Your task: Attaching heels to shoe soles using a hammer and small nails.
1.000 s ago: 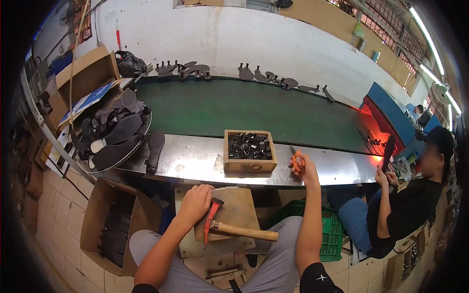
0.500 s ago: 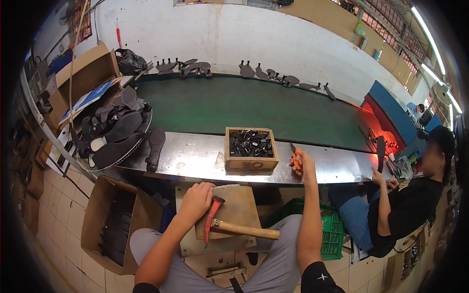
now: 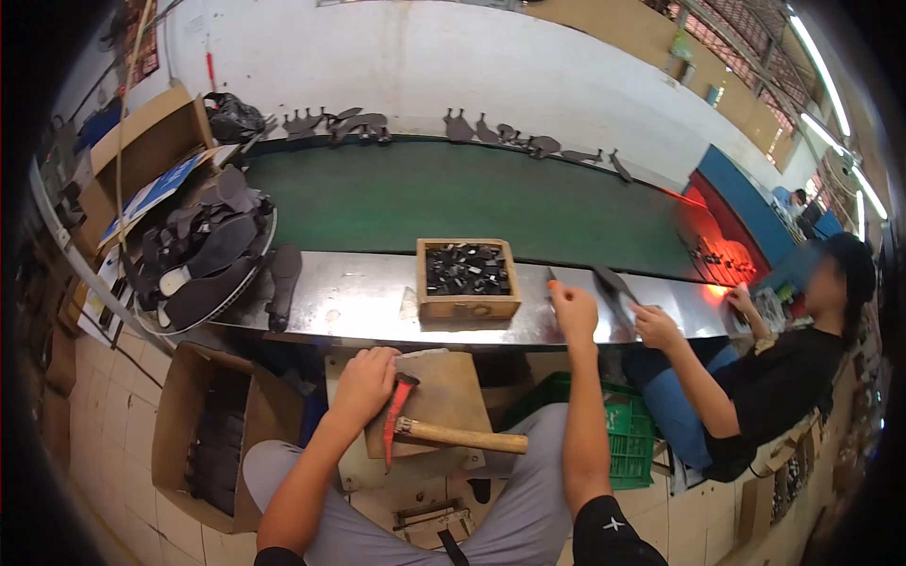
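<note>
My right hand (image 3: 575,313) is closed around an orange-handled tool (image 3: 553,284) above the metal ledge; its dark, pointed tip shows, and the rest is hidden by my fingers. My left hand (image 3: 366,385) lies at the far left corner of a worn board (image 3: 451,389) by my knees, fingers curled; whatever they may hold is hidden. Beside it a hammer (image 3: 462,436) with a red head and wooden handle rests on the board. A wooden box (image 3: 469,307) of small black pieces (image 3: 467,269) stands on the ledge, left of my right hand.
A green belt (image 3: 453,193) runs behind the metal ledge (image 3: 354,307), with dark shoe soles along its far side. More soles fill a round basket (image 3: 212,250) at left. A cardboard box (image 3: 170,415) and green crate (image 3: 630,443) flank me. A co-worker (image 3: 788,377) at right holds a sole (image 3: 615,283).
My right hand has turned, so its fingers cover more of the orange tool. The co-worker's hand has brought a sole leftward over the ledge. The whole view has shifted slightly.
</note>
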The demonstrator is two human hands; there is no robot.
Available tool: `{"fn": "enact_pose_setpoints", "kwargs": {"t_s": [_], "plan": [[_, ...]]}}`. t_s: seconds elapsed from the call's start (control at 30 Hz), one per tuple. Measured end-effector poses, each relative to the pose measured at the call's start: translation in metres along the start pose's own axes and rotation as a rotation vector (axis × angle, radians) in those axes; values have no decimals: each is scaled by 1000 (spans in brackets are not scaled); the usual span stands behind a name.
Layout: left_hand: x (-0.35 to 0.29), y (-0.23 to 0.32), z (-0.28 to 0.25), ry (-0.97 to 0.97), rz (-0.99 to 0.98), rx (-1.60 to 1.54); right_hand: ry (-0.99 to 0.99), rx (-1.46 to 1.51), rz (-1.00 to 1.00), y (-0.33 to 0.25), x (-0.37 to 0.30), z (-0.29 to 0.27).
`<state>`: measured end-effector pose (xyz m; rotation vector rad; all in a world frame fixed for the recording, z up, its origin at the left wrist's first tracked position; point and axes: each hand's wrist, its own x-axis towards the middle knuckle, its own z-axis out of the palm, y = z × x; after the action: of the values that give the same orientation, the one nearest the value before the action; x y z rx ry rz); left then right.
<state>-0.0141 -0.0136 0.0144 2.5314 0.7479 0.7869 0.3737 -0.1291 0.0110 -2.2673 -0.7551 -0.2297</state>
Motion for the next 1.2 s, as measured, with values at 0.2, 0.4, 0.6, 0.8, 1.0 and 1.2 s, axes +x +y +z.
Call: {"fn": "enact_pose_setpoints", "kwargs": {"t_s": [0.2, 0.4, 0.6, 0.8, 1.0, 1.2], "plan": [[-2, -5, 6, 0, 6, -26, 143, -121, -406, 51, 6, -25], [-9, -10, -1, 31, 6, -32, 307, -688, -231, 101, 36, -92], [-2, 4, 1, 268, 35, 200, -359, -493, -240, 170, 79, -121], [-9, 76, -42, 349, 102, -52, -397, 753, -172, -37, -17, -136], [-50, 189, -101, 284, 269, -475, -866, 908, -690, -202, -174, -235], [-111, 182, -115, 371, 148, -777, -414, 255, -803, -134, -226, -133]]}}
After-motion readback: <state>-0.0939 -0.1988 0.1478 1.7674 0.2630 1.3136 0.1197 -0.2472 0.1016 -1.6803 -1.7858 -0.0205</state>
